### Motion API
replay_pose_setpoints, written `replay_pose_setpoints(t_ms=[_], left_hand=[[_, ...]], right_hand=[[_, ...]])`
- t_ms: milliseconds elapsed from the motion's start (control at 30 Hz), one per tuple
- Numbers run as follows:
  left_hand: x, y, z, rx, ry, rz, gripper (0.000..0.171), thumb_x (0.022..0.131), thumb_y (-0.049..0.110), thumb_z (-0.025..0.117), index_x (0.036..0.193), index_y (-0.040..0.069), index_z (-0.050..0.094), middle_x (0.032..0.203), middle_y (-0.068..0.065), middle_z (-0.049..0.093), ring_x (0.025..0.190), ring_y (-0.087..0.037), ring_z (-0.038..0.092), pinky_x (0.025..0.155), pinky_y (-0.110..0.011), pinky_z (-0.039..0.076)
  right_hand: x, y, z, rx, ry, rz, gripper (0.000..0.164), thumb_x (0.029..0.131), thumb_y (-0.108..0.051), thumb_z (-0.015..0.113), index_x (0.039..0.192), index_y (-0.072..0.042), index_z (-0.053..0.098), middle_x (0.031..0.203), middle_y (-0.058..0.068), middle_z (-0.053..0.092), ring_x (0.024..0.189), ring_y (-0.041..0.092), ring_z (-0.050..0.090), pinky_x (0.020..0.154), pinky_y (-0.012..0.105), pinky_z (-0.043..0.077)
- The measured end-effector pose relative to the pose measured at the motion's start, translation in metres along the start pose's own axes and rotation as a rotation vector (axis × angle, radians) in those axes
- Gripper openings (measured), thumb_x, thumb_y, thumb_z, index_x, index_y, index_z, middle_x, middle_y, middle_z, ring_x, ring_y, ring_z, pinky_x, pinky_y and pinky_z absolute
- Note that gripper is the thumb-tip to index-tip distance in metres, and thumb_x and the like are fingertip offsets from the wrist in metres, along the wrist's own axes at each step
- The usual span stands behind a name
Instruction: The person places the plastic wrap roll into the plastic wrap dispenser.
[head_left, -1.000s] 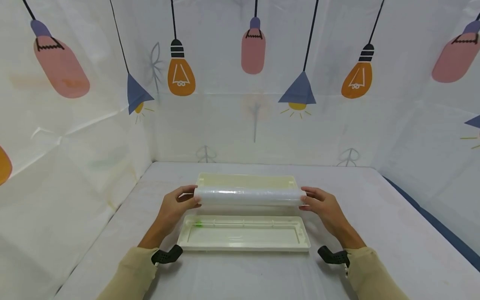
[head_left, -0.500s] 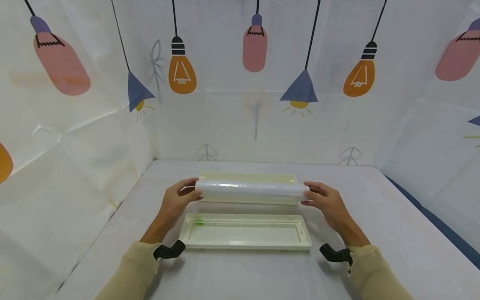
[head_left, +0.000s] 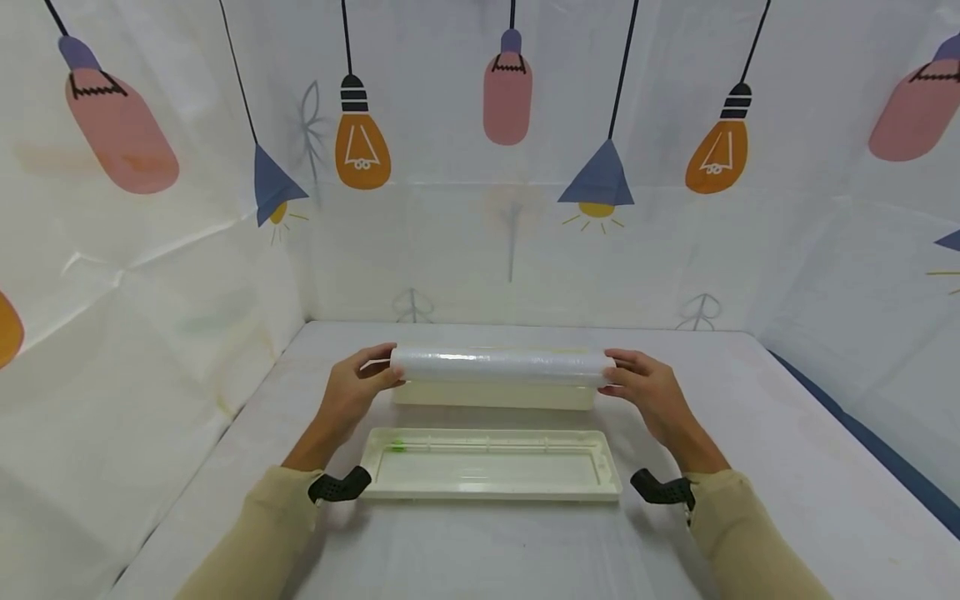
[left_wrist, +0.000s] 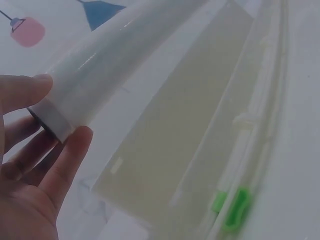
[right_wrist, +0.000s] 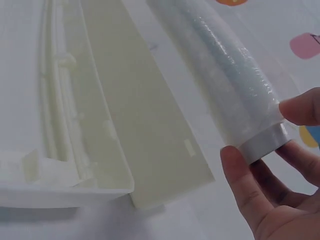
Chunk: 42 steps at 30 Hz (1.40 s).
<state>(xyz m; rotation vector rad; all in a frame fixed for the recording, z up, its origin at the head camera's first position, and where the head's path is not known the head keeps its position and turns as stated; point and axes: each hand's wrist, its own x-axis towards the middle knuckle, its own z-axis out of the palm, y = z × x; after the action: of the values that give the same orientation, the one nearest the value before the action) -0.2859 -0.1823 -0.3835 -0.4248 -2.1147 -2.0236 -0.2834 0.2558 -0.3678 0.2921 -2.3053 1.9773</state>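
Observation:
My left hand point(head_left: 351, 398) and right hand point(head_left: 654, 402) hold a roll of cling film point(head_left: 502, 367) level between them, one at each end. In the left wrist view, the left thumb and fingers point(left_wrist: 70, 155) grip round the tube's end. The right wrist view has the right thumb and fingers point(right_wrist: 245, 185) pinching the other end, where the bare core edge shows. Behind and below the roll stands a long cream box point(head_left: 495, 396), its top largely hidden by the roll in the head view.
Nearer to me lies a shallow cream lid point(head_left: 491, 475) with a rail along its far side. A small green slider point(left_wrist: 235, 209) sits on that rail near its left end. All rest on a white-covered table point(head_left: 480, 550), with patterned sheeting point(head_left: 450, 250) behind it.
Both hands have raised the cling film roll and moved it away from me. The box's front wall now shows beneath it, while its top is more covered. Box and lid have stayed put.

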Motion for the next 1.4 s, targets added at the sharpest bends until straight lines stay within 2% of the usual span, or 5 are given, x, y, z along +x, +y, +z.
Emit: replay_pose_setpoints(t_ms=[200,467,600,967,1400], left_hand=[[0.009,0.004,-0.002,0.036,0.013,-0.035,0.056,0.092,0.012,0.075,0.140,-0.008,0.052,0.136,-0.022,0.056,0.109,-0.017,0.065,0.088,-0.030,0.056],[0.023,0.005,-0.007,0.208,0.053,-0.125,0.055,0.091,0.027,0.077,0.138,0.004,0.060,0.134,-0.014,0.062,0.122,-0.025,0.059,0.105,-0.040,0.043],[0.029,0.003,-0.008,0.212,0.049,-0.123,0.054,0.090,0.026,0.078,0.136,0.003,0.061,0.132,-0.015,0.064,0.121,-0.027,0.059,0.106,-0.044,0.041],[0.039,-0.004,-0.007,0.250,0.051,-0.136,0.051,0.093,0.024,0.075,0.136,0.000,0.061,0.130,-0.017,0.064,0.121,-0.027,0.059,0.105,-0.041,0.044],[0.040,-0.013,-0.007,0.255,0.045,-0.158,0.049,0.095,0.020,0.073,0.136,-0.002,0.059,0.132,-0.018,0.063,0.124,-0.028,0.057,0.106,-0.043,0.043]], right_hand=[[0.009,-0.004,0.001,0.002,-0.001,0.018,0.055,0.101,-0.019,0.064,0.143,0.011,0.044,0.131,0.025,0.054,0.097,0.013,0.067,0.088,0.033,0.056],[0.021,-0.007,0.003,0.017,-0.013,0.019,0.052,0.102,-0.016,0.062,0.142,0.012,0.044,0.121,0.015,0.058,0.094,0.014,0.067,0.088,0.034,0.057],[0.026,-0.008,0.004,0.018,-0.005,0.033,0.051,0.102,-0.015,0.062,0.142,0.011,0.044,0.124,0.019,0.056,0.093,0.014,0.067,0.088,0.036,0.056],[0.033,-0.004,0.005,0.045,-0.001,0.058,0.053,0.101,-0.013,0.062,0.142,0.013,0.043,0.120,0.019,0.056,0.092,0.014,0.066,0.090,0.039,0.056],[0.038,0.004,0.008,0.048,-0.013,0.074,0.055,0.099,-0.013,0.065,0.143,0.012,0.043,0.112,0.013,0.057,0.090,0.015,0.064,0.090,0.040,0.056]])
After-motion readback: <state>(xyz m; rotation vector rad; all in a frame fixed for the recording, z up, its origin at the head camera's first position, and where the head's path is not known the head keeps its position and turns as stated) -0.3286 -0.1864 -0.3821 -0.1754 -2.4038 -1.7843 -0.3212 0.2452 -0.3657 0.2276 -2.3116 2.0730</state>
